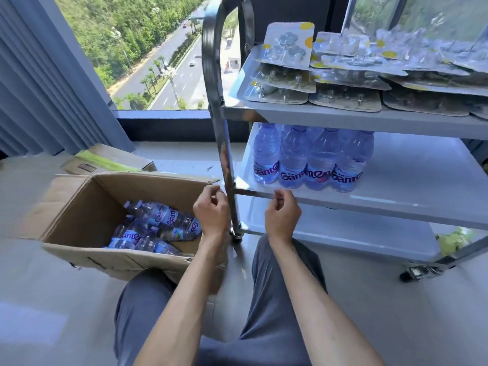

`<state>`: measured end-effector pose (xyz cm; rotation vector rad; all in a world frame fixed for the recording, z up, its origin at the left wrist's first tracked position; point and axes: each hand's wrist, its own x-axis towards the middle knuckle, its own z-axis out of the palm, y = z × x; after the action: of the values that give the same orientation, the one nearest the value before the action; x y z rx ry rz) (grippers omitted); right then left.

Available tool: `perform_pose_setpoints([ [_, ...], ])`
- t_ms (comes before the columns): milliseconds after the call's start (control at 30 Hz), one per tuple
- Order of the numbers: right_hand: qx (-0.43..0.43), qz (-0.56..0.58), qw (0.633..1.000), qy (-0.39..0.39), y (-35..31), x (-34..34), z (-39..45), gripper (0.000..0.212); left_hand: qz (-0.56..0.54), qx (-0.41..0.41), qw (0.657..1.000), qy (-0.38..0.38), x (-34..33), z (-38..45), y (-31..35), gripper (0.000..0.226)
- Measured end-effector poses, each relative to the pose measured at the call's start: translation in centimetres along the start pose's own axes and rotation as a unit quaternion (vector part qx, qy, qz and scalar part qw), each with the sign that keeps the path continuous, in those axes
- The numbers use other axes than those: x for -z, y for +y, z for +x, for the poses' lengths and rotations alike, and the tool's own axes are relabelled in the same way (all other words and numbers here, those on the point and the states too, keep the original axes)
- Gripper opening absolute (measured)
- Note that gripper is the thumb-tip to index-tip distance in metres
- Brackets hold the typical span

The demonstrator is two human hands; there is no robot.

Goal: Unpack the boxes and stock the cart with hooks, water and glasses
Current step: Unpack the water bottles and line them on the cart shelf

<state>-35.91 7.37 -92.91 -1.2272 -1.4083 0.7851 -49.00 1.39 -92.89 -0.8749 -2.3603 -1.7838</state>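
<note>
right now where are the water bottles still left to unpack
In the head view, the loose water bottles lie on their sides in the open cardboard box on the floor, left of the cart and beside the left hand.

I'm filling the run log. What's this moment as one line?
stage: water | left hand: empty | right hand: empty | bottles: middle shelf | more bottles: open box | hooks: top shelf

Bright daylight flooding in through the window (148,62), glare on cart (221,159) steel, wide-angle bending at edges, slightly soft throughout.
</note>
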Motion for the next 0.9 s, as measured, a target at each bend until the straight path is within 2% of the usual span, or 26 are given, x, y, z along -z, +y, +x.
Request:
perform_pose_setpoints([
  [100,0.008,-0.005,0.992,-0.127,-1.7,-4.5,-2.6,0.016,0.038,0.093,0.994,0.051,4.2,1.8,-3.9,0.016],
  [200,0.027,-0.037,0.970,-0.239,-3.5,-9.3,-5.6,0.019,0.118,0.199,0.971,0.060,7.8,2.7,-7.9,0.019],
  [300,0.038,-0.105,0.929,-0.353,-4.5,-14.3,-7.9,0.030,0.134,0.301,0.942,0.058,10.1,3.9,-10.6,0.023],
  [367,0.062,-0.181,0.892,-0.409,-4.7,-17.1,-8.8,0.031,0.132,0.334,0.933,0.037,10.6,5.2,-11.6,0.026],
  [500,0.149,-0.340,0.831,-0.415,-3.3,-19.9,-9.0,0.024,0.154,0.404,0.901,-0.032,10.3,7.4,-13.7,0.034],
  [600,0.206,-0.447,0.767,-0.412,-0.9,-19.7,-8.7,0.018,0.165,0.435,0.883,-0.062,9.8,8.3,-15.9,0.039],
  [767,0.202,-0.428,0.790,-0.390,-0.4,-19.6,-8.9,0.019,0.181,0.458,0.868,-0.063,8.4,10.9,-19.0,0.045],
  [900,0.185,-0.412,0.813,-0.368,-0.1,-20.4,-8.9,0.015,0.096,0.511,0.854,-0.002,6.0,13.5,-21.2,0.056],
])
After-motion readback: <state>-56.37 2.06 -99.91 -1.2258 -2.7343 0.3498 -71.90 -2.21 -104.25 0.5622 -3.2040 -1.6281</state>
